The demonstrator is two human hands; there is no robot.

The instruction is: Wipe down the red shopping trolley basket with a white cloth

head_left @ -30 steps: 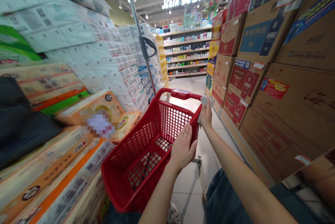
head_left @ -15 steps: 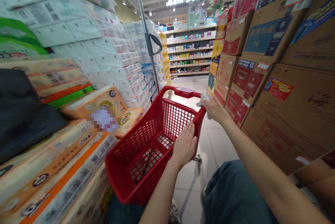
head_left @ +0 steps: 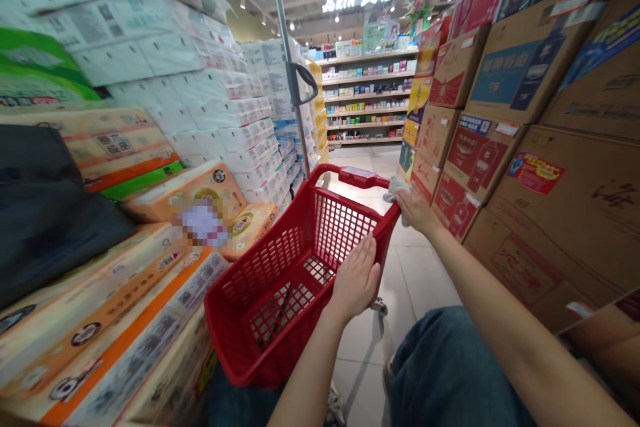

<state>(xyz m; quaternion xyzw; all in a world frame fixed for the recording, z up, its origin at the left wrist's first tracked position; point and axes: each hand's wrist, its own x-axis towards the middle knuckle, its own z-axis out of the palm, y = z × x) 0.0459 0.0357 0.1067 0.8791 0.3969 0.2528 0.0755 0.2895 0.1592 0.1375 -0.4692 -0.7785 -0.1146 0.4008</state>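
A red plastic shopping cart (head_left: 227, 294) with a lattice basket stands in front of my knees, tilted across the view. My left hand (head_left: 357, 277) lies along its right rim, fingers stretched out and close together, holding nothing. At the far right corner, by the handle (head_left: 357, 175), my right hand (head_left: 414, 208) presses a crumpled white cloth (head_left: 399, 188) against the red frame. Its fingers are bent over the cloth and partly hide it. Only a thin dark strip (head_left: 283, 307) shows at the basket's bottom; I cannot tell what it is.
Packs of tissue paper (head_left: 120, 294) and a dark bag (head_left: 50, 207) crowd the left side. Cardboard cartons (head_left: 565, 214) are stacked on the right. A metal pole with a grey handle (head_left: 303, 84) rises behind the cart. Shelves of small goods (head_left: 370, 90) stand beyond the tiled floor (head_left: 410, 274).
The whole view has shifted slightly, so most things sit a little farther right. Both hands keep their places on the cart, the cloth still under my right hand.
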